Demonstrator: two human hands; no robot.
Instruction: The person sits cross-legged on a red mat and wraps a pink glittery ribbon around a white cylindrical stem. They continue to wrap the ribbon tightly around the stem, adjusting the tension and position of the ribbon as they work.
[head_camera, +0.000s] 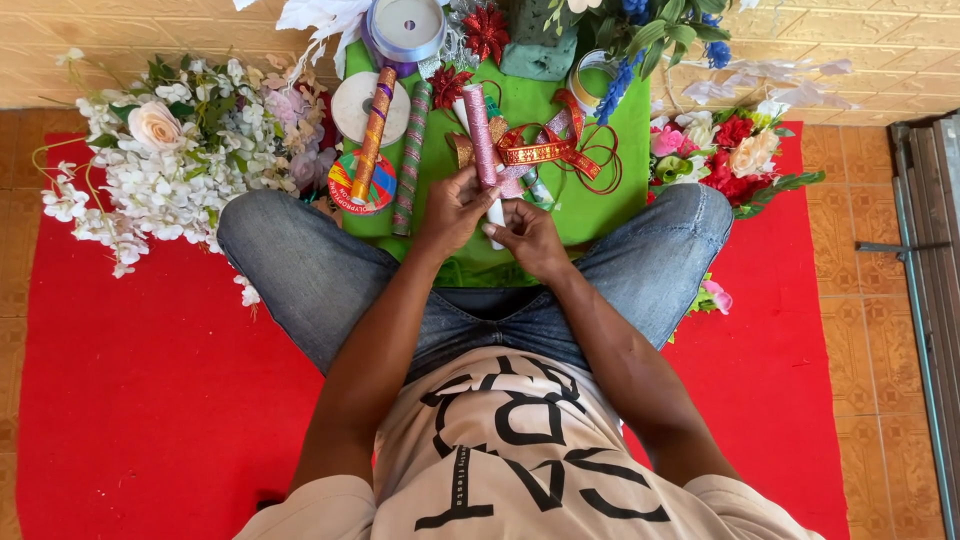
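At the left edge I see white artificial flowers (165, 165) on the red mat (150, 400), which lies open toward me. In the middle my left hand (452, 210) and right hand (532, 238) both close around a glittery pink roll (482, 135) — it lies over the green sheet (610, 150), between my knees. Right of it — red ribbon (555, 150), then red flowers (730, 150) near the mat's edge.

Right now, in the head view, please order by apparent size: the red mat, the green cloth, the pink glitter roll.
1. red mat, clearly largest.
2. green cloth.
3. pink glitter roll, smallest; both hands hold its lower end.
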